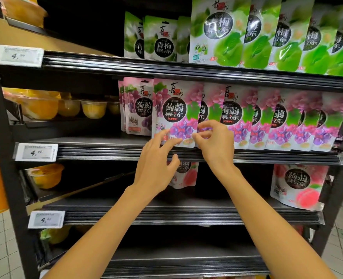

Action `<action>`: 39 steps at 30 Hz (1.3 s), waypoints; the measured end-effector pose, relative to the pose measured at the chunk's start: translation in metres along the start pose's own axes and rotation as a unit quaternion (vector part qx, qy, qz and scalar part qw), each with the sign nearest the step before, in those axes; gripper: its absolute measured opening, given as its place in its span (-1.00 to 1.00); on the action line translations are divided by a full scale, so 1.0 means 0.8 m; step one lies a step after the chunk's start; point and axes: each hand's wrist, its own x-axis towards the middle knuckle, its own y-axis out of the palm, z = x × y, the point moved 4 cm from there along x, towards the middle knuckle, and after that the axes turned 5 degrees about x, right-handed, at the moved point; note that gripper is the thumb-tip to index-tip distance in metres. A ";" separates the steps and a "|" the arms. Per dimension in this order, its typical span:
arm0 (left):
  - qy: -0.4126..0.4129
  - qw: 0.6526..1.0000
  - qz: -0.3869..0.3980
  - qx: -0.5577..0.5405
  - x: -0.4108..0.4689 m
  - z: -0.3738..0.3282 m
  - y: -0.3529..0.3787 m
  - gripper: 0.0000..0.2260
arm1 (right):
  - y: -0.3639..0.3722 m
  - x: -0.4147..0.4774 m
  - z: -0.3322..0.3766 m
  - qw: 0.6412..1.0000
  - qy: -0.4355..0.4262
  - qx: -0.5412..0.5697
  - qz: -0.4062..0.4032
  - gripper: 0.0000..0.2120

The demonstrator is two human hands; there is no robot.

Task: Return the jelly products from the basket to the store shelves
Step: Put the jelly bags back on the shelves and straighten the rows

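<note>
A purple grape jelly pouch (pixel 176 111) stands upright at the front of the middle shelf (pixel 267 156), leftmost in a row of like pouches (pixel 277 121). My left hand (pixel 156 164) touches its lower left corner with straight fingertips. My right hand (pixel 215 143) is at its lower right edge, thumb and forefinger pinching the pouch's edge. No basket is in view.
Green plum jelly pouches (pixel 253 31) fill the top shelf. Peach pouches (pixel 295 186) stand on the lower shelf, one partly hidden behind my left hand. Orange fruit cups (pixel 70 107) sit at the left. Price tags (pixel 35 152) hang on the shelf rails.
</note>
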 end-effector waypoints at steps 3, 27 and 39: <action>0.001 1.000 0.008 0.013 -0.002 0.000 0.001 -0.59 | 0.002 -0.003 0.002 1.000 -0.008 0.001 0.001 -0.81; -0.077 0.977 0.031 -0.196 -0.187 0.078 0.008 -0.84 | 0.036 -0.188 -0.044 0.994 0.054 -0.095 0.011 -0.85; -0.428 0.814 0.322 -0.224 -0.685 0.236 0.206 -0.87 | 0.139 -0.663 -0.344 0.841 0.394 -0.163 0.333 -0.76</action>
